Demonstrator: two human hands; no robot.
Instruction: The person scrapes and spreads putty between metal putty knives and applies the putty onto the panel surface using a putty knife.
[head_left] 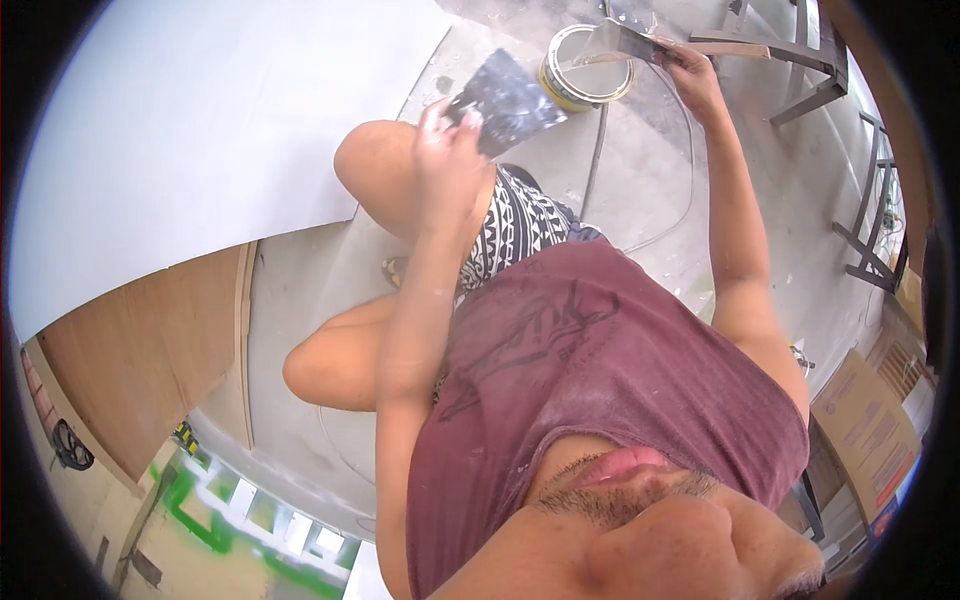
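Observation:
My left hand (447, 150) is closed on the edge of a dark, square plate (512, 105) smeared with pale material, above my raised knee. Both are slightly blurred. Farther right, my right hand (690, 75) grips a wide putty knife (637, 43). Its blade reaches over the rim of a round bucket (549, 88) with a yellow side. Pale grey material shows inside the bucket and around the blade. How the fingers wrap the knife's handle is partly hidden.
A large white panel (230, 130) spreads across the left, with a brown wooden panel (150, 350) below it. A cable (690, 170) runs over the dusty grey floor. Dark stools (815, 70) stand at the right, and a cardboard box (865, 430) is at lower right.

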